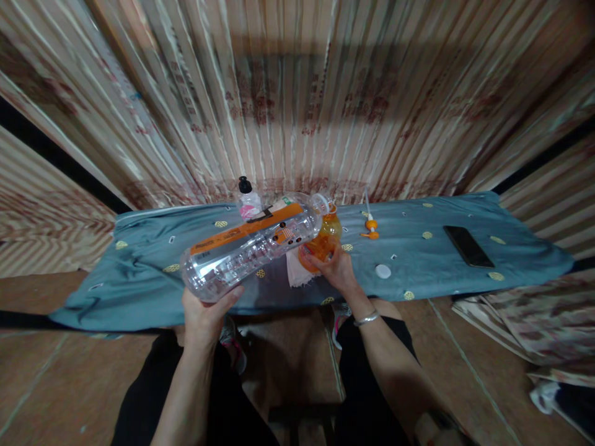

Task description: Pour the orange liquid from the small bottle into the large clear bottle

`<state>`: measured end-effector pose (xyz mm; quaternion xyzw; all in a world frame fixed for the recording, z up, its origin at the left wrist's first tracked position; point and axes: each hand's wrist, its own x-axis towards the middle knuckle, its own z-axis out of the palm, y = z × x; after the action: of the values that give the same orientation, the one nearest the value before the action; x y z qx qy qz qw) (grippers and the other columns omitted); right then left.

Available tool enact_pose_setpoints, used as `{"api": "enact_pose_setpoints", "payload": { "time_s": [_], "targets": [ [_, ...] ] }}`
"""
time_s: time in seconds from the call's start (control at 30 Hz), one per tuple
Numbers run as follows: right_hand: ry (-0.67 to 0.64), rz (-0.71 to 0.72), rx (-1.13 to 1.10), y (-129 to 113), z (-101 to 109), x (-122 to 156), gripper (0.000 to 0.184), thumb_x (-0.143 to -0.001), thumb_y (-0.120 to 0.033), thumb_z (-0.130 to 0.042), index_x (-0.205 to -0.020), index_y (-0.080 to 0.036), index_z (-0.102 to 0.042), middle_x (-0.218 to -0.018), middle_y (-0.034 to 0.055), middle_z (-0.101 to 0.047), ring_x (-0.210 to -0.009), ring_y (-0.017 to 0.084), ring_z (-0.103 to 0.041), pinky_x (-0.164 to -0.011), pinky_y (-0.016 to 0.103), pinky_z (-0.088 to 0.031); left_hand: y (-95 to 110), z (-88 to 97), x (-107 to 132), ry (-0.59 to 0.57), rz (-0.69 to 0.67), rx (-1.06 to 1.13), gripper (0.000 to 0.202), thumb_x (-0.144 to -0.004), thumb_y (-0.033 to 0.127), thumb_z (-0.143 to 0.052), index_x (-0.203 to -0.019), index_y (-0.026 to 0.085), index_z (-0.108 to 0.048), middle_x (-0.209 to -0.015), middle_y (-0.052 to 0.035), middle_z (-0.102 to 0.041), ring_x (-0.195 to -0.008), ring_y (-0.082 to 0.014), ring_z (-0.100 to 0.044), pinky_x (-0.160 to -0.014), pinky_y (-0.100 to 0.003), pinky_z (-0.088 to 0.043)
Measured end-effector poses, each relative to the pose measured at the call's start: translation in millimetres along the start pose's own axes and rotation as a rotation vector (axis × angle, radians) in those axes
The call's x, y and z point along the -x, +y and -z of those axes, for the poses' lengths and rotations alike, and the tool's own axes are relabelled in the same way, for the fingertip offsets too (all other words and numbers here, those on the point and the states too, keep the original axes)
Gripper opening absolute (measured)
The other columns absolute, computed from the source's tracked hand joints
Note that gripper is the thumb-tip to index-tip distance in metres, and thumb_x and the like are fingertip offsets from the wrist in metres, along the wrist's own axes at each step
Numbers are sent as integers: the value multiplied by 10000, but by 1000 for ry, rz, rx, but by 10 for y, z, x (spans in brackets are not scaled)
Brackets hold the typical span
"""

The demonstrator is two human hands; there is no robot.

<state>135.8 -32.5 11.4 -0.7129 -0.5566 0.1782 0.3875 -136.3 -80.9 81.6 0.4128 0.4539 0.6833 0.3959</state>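
Observation:
My left hand [207, 310] grips the base of a large clear plastic bottle [251, 248] with an orange label, tilted so its open mouth points to the right. That mouth meets the top of a small orange bottle [323, 238], which my right hand [337, 269] holds from below, above a blue cloth-covered table [139, 266]. A white cloth [294, 272] lies under the orange bottle. A white cap [383, 271] rests on the cloth to the right of my right hand.
A clear bottle with a black pump top [246, 197] stands behind the big bottle. An orange and white pump nozzle [370, 226] and a black phone [467, 246] lie further right. A striped curtain hangs behind. Folded fabric [520, 322] lies on the floor, right.

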Motion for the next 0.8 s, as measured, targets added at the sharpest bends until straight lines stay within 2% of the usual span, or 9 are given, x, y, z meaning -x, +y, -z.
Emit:
{"api": "enact_pose_setpoints", "payload": {
  "time_s": [0.17,0.37,0.57,0.7,0.8],
  "targets": [
    [28,13,-38,-15,-8,19,716,-747,-553,-850,-1304,-177,-601,-1114,144,-820,-1031,337,-805,-882,483,-655,13,-3,-3,14,9,-16,533,-420,228,-959,-908,180,-751,-896,-36,-798,-807,-207,-729,-747,-294,-631],
    [26,5,-42,24,-24,7,632,-740,-482,-854,-1255,-212,-606,-1115,142,-816,-1058,361,-801,-929,549,-647,-4,28,0,26,5,-56,577,-425,278,-975,-946,185,-746,-910,-40,-792,-815,-208,-725,-763,-305,-630],
    [28,25,-45,39,-26,6,579,-754,-476,-840,-1226,-235,-605,-1116,127,-819,-1057,351,-801,-923,533,-651,-8,40,4,29,10,-51,637,-432,272,-978,-1025,200,-758,-982,-43,-806,-871,-228,-754,-824,-325,-648],
    [17,35,-50,34,-22,2,629,-753,-509,-843,-1249,-203,-606,-1126,149,-816,-1071,358,-799,-915,512,-650,3,39,1,21,3,-48,550,-436,274,-979,-944,190,-786,-904,-38,-807,-796,-214,-742,-751,-301,-647],
    [21,29,-35,22,-21,3,681,-746,-519,-852,-1277,-172,-604,-1128,162,-814,-1066,360,-800,-910,512,-650,-5,49,-10,10,5,-53,551,-437,286,-986,-941,178,-793,-912,-53,-812,-807,-217,-749,-760,-298,-647]
  ]
}}
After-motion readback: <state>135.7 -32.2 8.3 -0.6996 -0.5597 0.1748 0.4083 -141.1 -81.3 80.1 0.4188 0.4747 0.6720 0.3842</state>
